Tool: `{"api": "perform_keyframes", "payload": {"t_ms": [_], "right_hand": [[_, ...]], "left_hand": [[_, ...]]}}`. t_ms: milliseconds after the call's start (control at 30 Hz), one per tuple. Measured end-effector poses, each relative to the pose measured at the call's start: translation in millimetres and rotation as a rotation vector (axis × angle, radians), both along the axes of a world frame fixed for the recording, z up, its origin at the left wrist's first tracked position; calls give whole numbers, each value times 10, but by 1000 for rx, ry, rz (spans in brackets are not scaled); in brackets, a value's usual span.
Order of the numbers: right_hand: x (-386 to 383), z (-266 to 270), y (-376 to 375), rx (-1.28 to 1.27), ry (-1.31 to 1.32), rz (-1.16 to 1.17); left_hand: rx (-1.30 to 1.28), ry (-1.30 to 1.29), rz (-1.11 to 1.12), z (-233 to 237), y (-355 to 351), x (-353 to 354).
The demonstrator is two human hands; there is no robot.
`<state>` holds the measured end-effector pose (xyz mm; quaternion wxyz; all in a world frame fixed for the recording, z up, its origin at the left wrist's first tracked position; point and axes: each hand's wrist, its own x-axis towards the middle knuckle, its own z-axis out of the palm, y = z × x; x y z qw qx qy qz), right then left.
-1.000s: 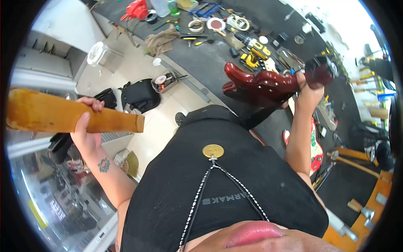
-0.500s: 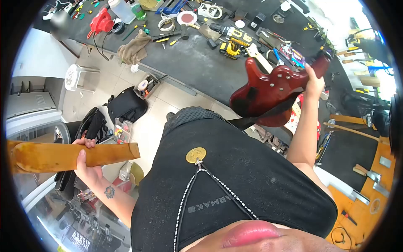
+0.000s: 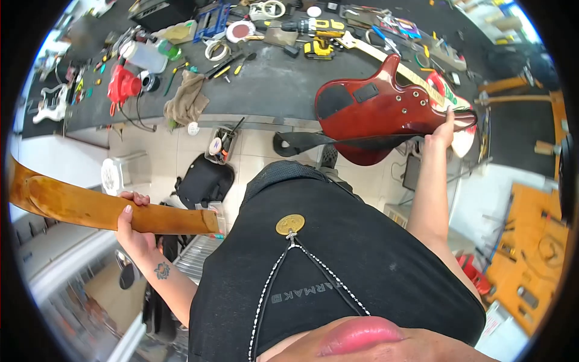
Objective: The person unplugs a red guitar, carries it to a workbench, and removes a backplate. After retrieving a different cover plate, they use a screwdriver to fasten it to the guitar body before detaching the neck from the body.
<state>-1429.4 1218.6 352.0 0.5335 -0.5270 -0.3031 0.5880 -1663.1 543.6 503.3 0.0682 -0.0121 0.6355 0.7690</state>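
Note:
At the left, my left hand [image 3: 136,226] is wrapped round a long, flat, yellow-brown wooden piece [image 3: 78,208], whose far end runs out at the view's left edge. My right hand [image 3: 443,128] grips a glossy dark red guitar [image 3: 377,111] near where its neck meets the body. The guitar's back faces up, with metal screws and dark cover plates showing. A black strap [image 3: 362,140] hangs across the guitar's lower side and its loose end reaches left. The guitar is beside the front edge of the dark workbench [image 3: 259,90]; whether they touch I cannot tell.
On the bench lie a yellow drill [image 3: 319,27], a light guitar neck [image 3: 416,78], a brown cloth [image 3: 186,99], a red tool [image 3: 123,84] and bottles. Below are a white stool [image 3: 126,172], a black backpack [image 3: 205,180] and a small tool box [image 3: 222,145]. An orange board [image 3: 525,241] is at right.
The view has turned, shifting the bench and floor objects. The red guitar has swung to lie more level, its back showing more fully. Both hands keep their holds.

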Motion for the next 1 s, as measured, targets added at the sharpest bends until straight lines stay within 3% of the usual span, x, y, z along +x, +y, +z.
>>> {"api": "perform_keyframes", "payload": {"t_ms": [267, 400, 667, 833, 1000], "right_hand": [[691, -289, -1039, -206, -39, -333], [977, -740, -1273, -305, 109, -362], [1100, -1169, -1313, -401, 155, -388], [1051, -1405, -1235, -538, 210, -243], [654, -1537, -1232, -466, 289, -169]], "left_hand": [[-15, -39, -119, -11, -99, -450], [-7, -38, -184, 11, 50, -550], [-8, -47, -254, 65, 253, -630], [-8, -56, -313, 30, 366, -624], [-18, -68, -328, 73, 496, -492]]}}
